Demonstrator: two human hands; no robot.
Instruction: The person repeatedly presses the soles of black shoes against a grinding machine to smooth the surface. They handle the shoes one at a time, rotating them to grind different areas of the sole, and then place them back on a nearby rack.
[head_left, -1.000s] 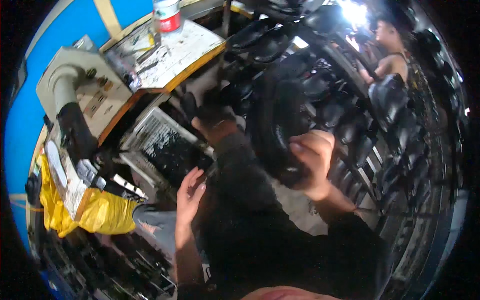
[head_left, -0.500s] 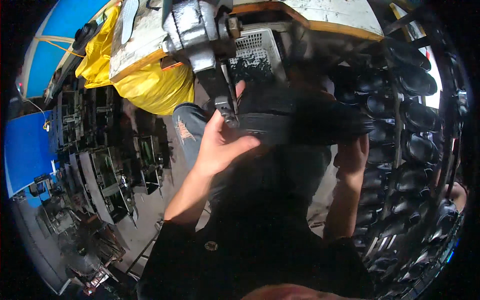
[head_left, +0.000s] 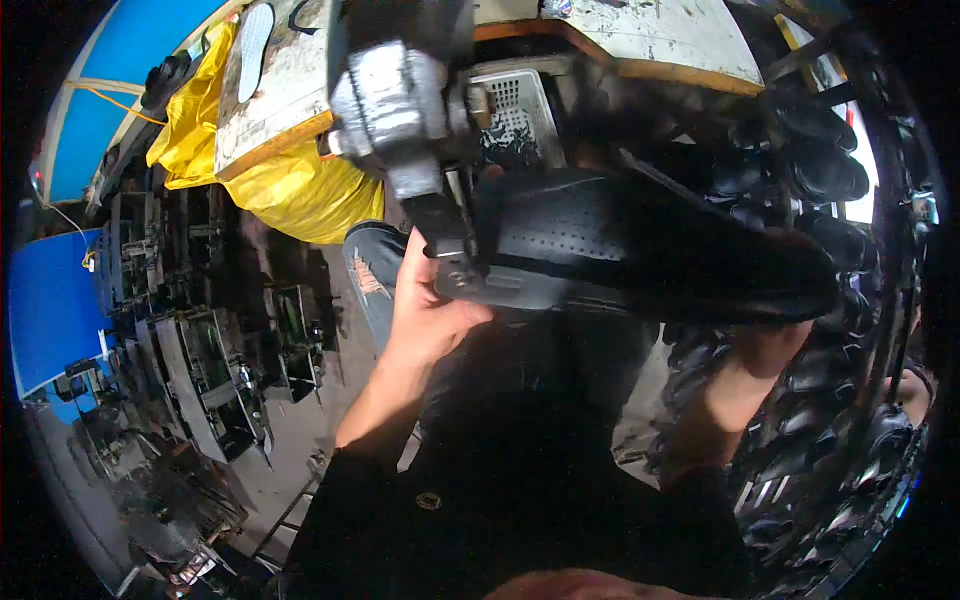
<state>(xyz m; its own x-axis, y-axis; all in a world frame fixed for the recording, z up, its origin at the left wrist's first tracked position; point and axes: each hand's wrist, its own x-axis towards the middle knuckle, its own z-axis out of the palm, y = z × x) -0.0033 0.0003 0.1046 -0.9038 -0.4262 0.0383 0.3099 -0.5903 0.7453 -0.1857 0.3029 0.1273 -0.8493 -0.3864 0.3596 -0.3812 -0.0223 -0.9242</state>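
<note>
The left hand (head_left: 425, 315) gripped the left end of the black shoe (head_left: 555, 240), its thumb along the lower edge and fingers behind, right by the tip of the machine arm (head_left: 395, 100); the shoe lay crosswise before the person's body. The right hand (head_left: 768, 352) held the other end, though its fingers' exact spread could not be told. Working well here seemed to call for a steady, level shoe, guided from the right, with the left thumb clear of the metal tip. Left to right, there were 1 yellow sack (head_left: 290, 200), 1 pale insole (head_left: 257, 50) on the table (head_left: 232, 140), 1 machine arm, 1 white basket (head_left: 548, 112), 1 black shoe in hand, and racked shoes (head_left: 835, 242) too dark to count.
</note>
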